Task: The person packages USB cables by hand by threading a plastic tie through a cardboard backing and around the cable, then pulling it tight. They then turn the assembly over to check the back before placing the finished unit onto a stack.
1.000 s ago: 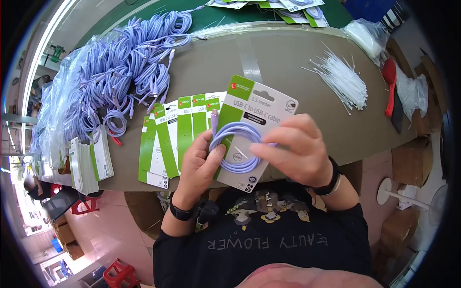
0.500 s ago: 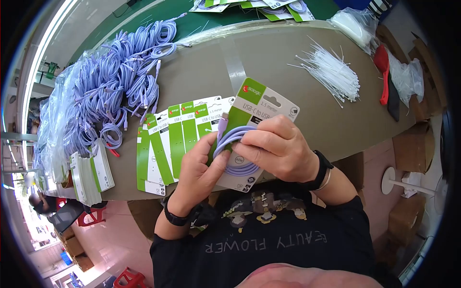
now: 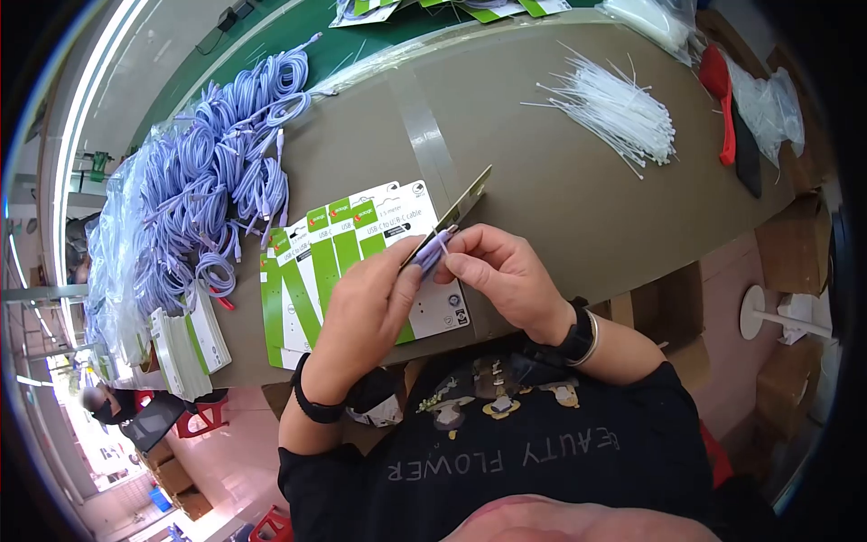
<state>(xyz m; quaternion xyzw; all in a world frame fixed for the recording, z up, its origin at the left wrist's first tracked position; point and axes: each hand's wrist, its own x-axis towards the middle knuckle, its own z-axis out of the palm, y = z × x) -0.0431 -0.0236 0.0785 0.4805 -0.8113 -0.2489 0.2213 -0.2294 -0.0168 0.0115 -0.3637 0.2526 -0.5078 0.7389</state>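
My left hand (image 3: 366,294) is closed on a packaging card (image 3: 466,200), turned nearly edge-on, with a coiled purple cable (image 3: 428,256) against it. Thumb and fingers press card and cable together. Beside the coil, my right hand (image 3: 506,275) is closed in a pinch on a thin white strip (image 3: 442,246) that looks like a cable tie. Below the hands, several green and white cards (image 3: 339,244) lie fanned out on the table, printed "USB-C to USB-C cable".
A large heap of coiled purple cables (image 3: 203,172) is at the left, near a stack of cards (image 3: 181,352). White cable ties (image 3: 619,113) lie spread at the right, near a red-handled tool (image 3: 725,104). A person (image 3: 104,404) is in the left background.
The held card has tilted from facing me to nearly edge-on, with its cable. My right hand has moved off the coil's face to pinch the white strip beside it.
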